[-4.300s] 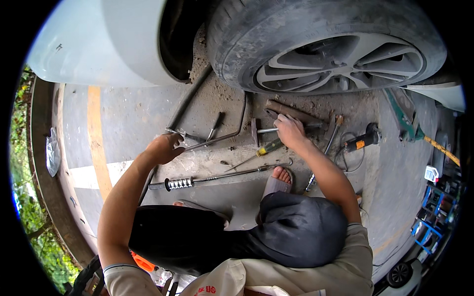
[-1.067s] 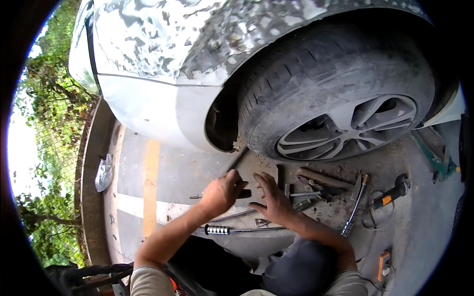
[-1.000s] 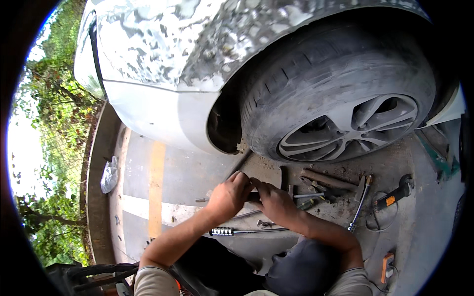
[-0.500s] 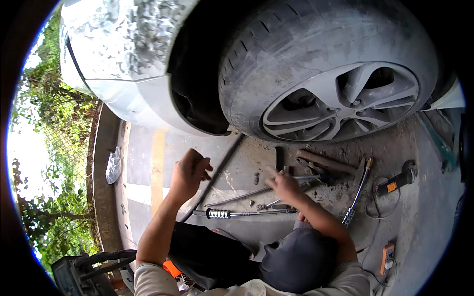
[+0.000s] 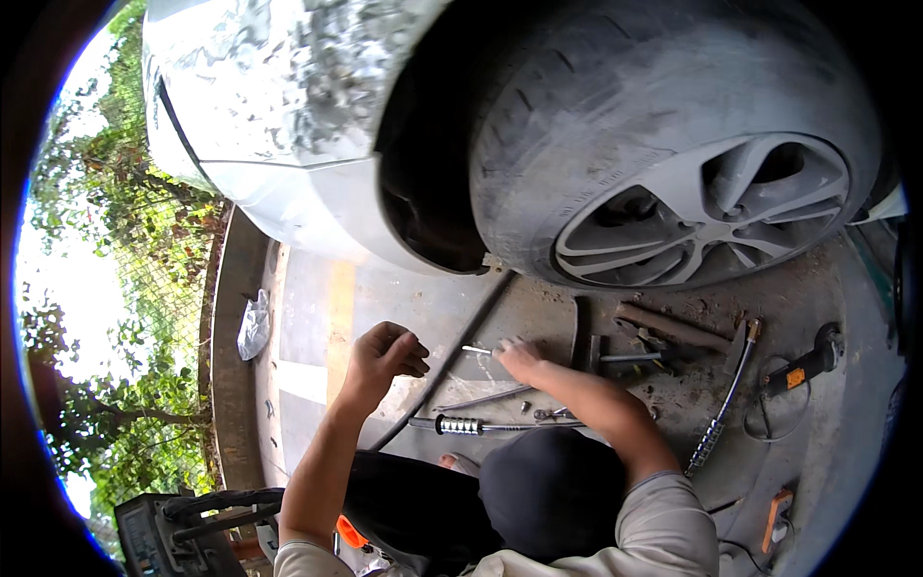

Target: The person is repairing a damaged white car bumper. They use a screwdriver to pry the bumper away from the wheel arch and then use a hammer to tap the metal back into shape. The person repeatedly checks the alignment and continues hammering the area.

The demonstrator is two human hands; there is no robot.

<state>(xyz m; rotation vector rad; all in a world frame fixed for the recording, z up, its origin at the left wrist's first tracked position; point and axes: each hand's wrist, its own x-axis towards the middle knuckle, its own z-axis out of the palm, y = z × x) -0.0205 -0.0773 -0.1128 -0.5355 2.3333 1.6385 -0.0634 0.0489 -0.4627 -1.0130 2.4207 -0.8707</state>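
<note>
My left hand [image 5: 385, 358] hovers above the floor at the middle left, its fingers apart and loosely bent, with nothing seen in them. A short, thin white rod [image 5: 477, 349] sticks out leftward from the fingertips of my right hand [image 5: 519, 360], which is closed on it. The rod's exact kind is too small to make out. Between the hands, a long dark pole [image 5: 437, 380] slants from the car's wheel arch toward my legs. Just nearer than my right hand lies a bar with a ribbed silver grip [image 5: 460, 425], partly hidden by my right forearm.
A car wheel [image 5: 702, 231] and white bumper [image 5: 288, 207] loom ahead. Right of my hands lie a hammer with a brown handle [image 5: 673, 327], a silver rod with a ribbed end [image 5: 719, 409], a corded grinder [image 5: 803, 367] and an orange device [image 5: 777, 519]. A plastic bag [image 5: 254, 327] lies left.
The view has shifted, so the car and floor sit farther right. My right hand has moved left over the floor, and the white rod now shows in its fingers. My left hand's fingers have loosened.
</note>
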